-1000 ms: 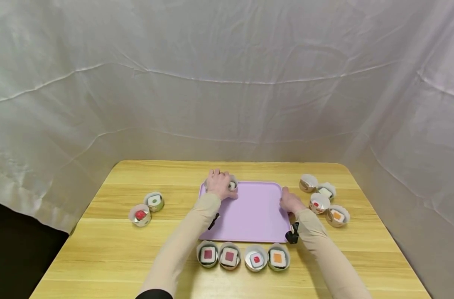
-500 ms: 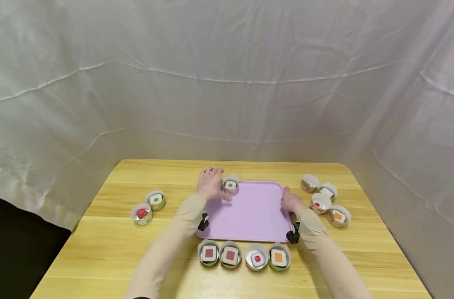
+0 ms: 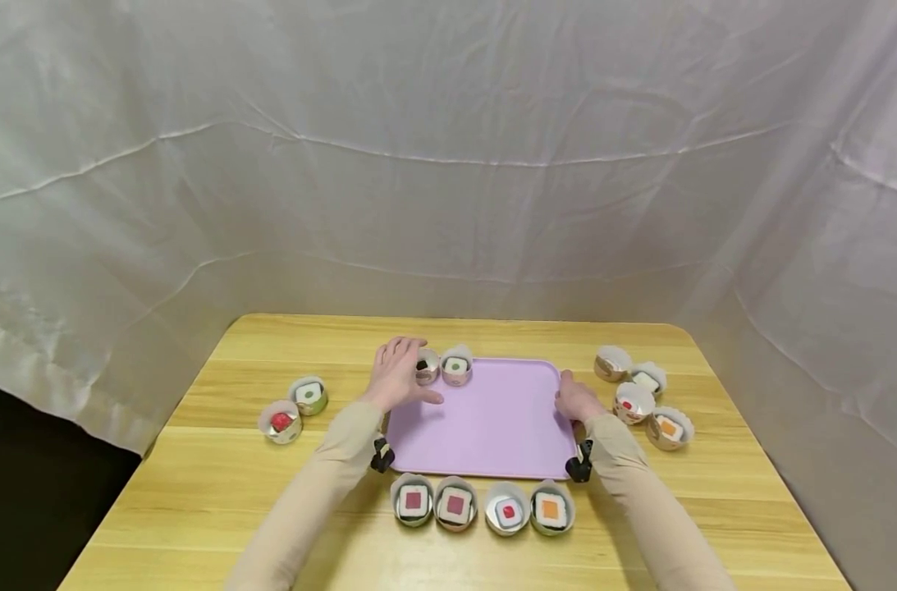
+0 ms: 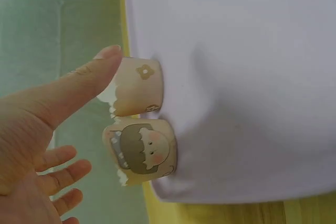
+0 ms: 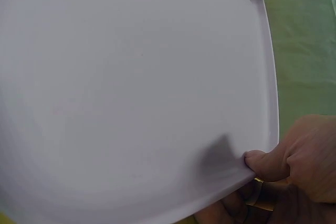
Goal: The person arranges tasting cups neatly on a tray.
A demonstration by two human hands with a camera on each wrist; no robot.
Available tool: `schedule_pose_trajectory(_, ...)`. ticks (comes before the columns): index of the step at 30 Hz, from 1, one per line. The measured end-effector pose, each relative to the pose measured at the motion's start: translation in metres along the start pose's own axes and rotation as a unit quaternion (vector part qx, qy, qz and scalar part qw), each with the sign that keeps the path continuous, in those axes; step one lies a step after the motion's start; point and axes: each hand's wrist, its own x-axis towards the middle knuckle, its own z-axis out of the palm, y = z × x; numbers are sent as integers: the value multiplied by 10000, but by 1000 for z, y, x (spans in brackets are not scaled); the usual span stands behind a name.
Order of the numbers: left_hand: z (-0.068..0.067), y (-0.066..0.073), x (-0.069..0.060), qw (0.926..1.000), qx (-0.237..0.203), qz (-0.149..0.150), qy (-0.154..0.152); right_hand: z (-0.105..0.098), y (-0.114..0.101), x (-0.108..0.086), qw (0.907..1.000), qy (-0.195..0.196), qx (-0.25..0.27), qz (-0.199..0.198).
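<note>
Closest to me, four filled cups (image 3: 455, 506) line up nearer than either grip. My right grip (image 3: 577, 400) pinches the lilac tray (image 3: 485, 423) by its edge; only its wrist view shows fingers beneath. My left grip (image 3: 394, 379) is spread wide beside the corner cup (image 4: 144, 150), its printed face unseen from my head; rightward sits the green-dotted cup (image 3: 457, 367).

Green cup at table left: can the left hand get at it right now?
Probably yes: the left hand appears empty, and only bare table shows between it and the green cup; the pink cup sits on the other side.
</note>
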Motion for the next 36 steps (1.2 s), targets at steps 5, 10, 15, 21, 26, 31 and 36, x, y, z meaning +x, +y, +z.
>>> schedule_pose_trajectory(5, -9, -2, -10, 9997, -136, -175, 61, 2, -1, 1, 10000, -24, 2, 53)
schedule_pose_trajectory(10, -17, -6, -23, 9983, -392, -425, 100, 3, -2, 2, 10000, -10, -9, 48)
schedule_pose_trajectory(15, -22, -16, -36, 9974, -413, -577, 85, 4, -3, 3, 10000, 31, -4, 35)
schedule_pose_trajectory(21, -29, -35, -51, 9958, -351, -834, 109, 6, -3, 3, 9999, 83, -112, -61)
schedule_pose_trajectory(26, -39, -57, -58, 9923, -391, -1176, 65, 6, -3, 4, 9999, 71, -99, -28)
schedule_pose_trajectory(31, -46, -80, -62, 9872, -417, -1538, 4, 4, -3, 4, 9998, 112, -130, -41)
schedule_pose_trajectory(36, -47, -99, -65, 9824, -397, -1825, -8, 4, -4, 4, 9997, 106, -196, -46)
